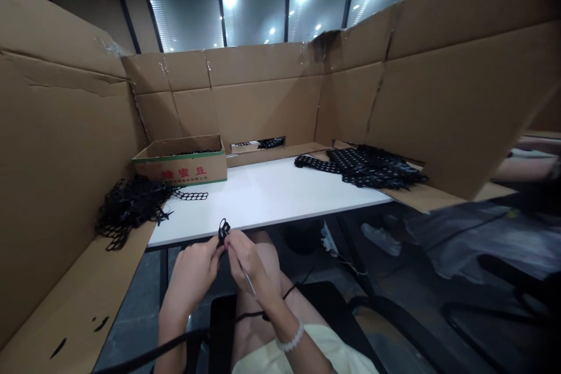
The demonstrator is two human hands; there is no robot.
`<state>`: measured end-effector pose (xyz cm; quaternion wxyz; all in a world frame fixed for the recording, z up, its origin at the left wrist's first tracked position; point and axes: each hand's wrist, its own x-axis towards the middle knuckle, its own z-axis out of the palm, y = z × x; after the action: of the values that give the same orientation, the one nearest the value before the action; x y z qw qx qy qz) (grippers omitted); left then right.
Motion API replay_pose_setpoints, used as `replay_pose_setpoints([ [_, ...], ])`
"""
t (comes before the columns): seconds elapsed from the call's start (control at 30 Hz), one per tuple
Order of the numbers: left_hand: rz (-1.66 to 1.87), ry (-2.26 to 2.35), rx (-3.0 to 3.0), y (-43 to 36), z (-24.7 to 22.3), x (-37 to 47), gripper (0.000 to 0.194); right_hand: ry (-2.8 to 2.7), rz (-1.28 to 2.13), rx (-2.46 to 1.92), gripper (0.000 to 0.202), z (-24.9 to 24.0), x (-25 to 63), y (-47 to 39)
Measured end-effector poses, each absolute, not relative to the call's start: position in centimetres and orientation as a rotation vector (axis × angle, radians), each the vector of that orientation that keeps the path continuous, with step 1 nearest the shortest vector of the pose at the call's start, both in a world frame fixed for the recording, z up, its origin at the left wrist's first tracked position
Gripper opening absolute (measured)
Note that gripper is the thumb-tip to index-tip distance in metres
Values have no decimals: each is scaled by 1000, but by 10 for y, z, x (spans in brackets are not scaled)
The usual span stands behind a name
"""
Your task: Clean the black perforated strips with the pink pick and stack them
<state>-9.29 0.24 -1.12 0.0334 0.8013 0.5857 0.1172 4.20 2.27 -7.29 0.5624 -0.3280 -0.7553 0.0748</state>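
Just in front of the white table's near edge, my two hands meet at a small black looped piece (224,229). My left hand (195,272) is closed, pinching this piece from the left between thumb and fingers. From the other side my right hand (248,263) is closed, its fingertips at the piece's lower right. A thin, pale metal tool (249,282) runs back out of the right hand toward the wrist; its working tip is hidden by the fingers. I cannot make out what kind of tool it is.
Cardboard walls (267,105) surround the white table (263,193) on three sides. A box (193,168) stands at back left, beside a tangled heap of black netted strips (131,204). More black strips (372,166) lie at right. Another person's arm (526,166) shows beyond the right wall.
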Motion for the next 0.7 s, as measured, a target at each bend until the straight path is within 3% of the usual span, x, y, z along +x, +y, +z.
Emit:
replay_pose_setpoints([
  [0.3,803,1671,2213,13,-18,-117,35,-1759,6,-731,21,-65,60,20],
  [0.53,806,1711,2263,12,-19,-110,36,-1719,36,-732,20,-63,66,21],
  [0.7,598,1796,2471,6,-17,-87,32,-1736,191,-872,19,-66,54,23],
])
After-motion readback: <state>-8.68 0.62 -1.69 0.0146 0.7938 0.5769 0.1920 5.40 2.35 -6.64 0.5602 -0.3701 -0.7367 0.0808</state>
